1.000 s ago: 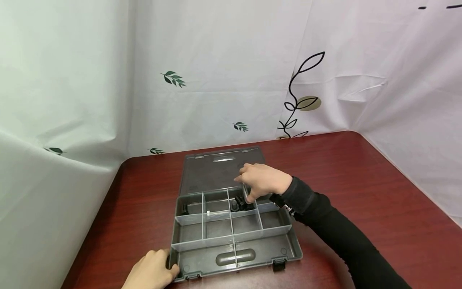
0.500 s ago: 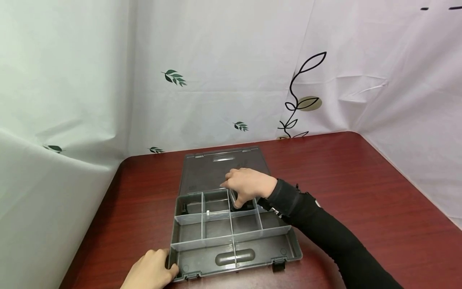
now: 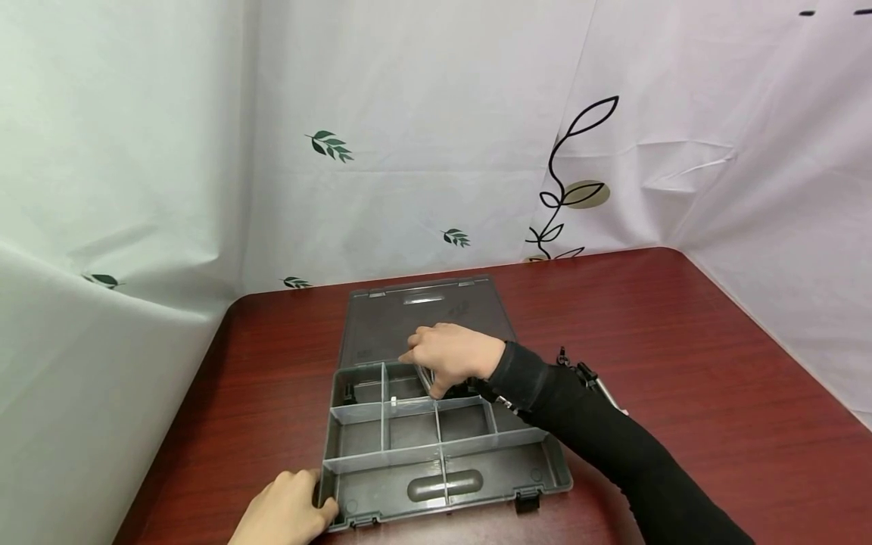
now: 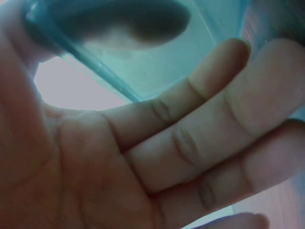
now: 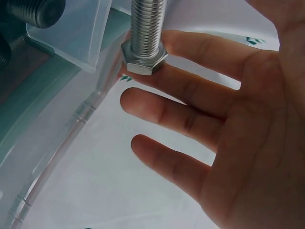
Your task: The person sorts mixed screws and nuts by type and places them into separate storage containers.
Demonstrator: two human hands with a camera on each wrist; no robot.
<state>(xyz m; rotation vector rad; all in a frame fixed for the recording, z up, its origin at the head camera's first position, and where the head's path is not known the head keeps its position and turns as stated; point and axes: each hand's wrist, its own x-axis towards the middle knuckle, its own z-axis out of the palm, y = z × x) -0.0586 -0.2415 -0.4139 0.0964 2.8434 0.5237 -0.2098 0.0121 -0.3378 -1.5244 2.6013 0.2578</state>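
My right hand (image 3: 453, 356) is over the back row of a grey plastic compartment box (image 3: 506, 459). Between its thumb and fingers it pinches a silver hex bolt (image 5: 143, 59), head toward the fingertips in the right wrist view. Black threaded bolts (image 5: 37, 12) lie in the compartment beside it, partly hidden by the hand in the head view. At the box's front left corner, my left hand (image 3: 282, 509) grips the wall, with the thumb over the rim and the fingers outside. A small black piece (image 3: 350, 394) is in the back left compartment.
The clear grey lid (image 3: 384, 325) lies folded back behind the box. Translucent dividers (image 3: 383, 457) split the box into several compartments. A small pale piece (image 3: 393, 402) shows at one divider. The red-brown table (image 3: 647, 341) ends at a white curtain (image 3: 409, 113).
My right hand has moved left with the silver bolt, from near the divider of the right back compartments toward the second compartment from the left. My left hand has stayed put.
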